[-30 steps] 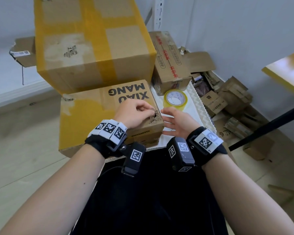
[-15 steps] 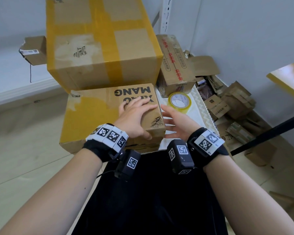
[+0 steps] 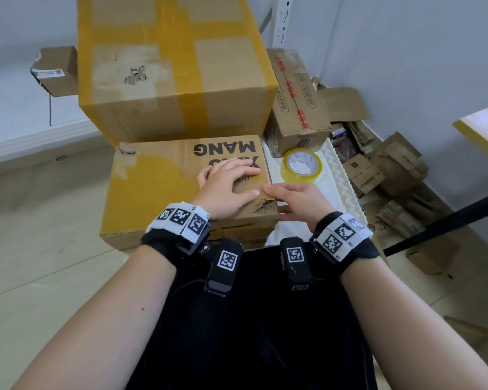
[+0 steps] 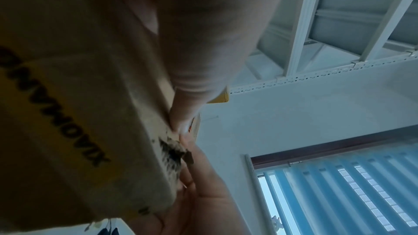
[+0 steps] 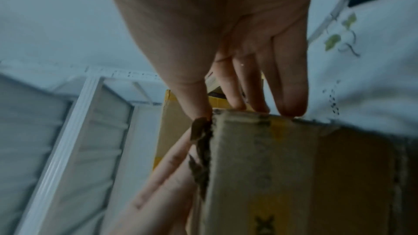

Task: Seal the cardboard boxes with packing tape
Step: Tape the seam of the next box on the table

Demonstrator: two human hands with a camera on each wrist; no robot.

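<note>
r hand [image 3: 299,199] now touches box [image 3: 158,187] corner, grip flat; l hand [image 3: 226,187] stays flat on top.

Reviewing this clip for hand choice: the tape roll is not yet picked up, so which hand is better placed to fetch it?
Probably the right hand: it lies open at the XIAO MANG box's right edge, on the side of the tape roll. The left hand presses flat on the box top, steadying it.
</note>
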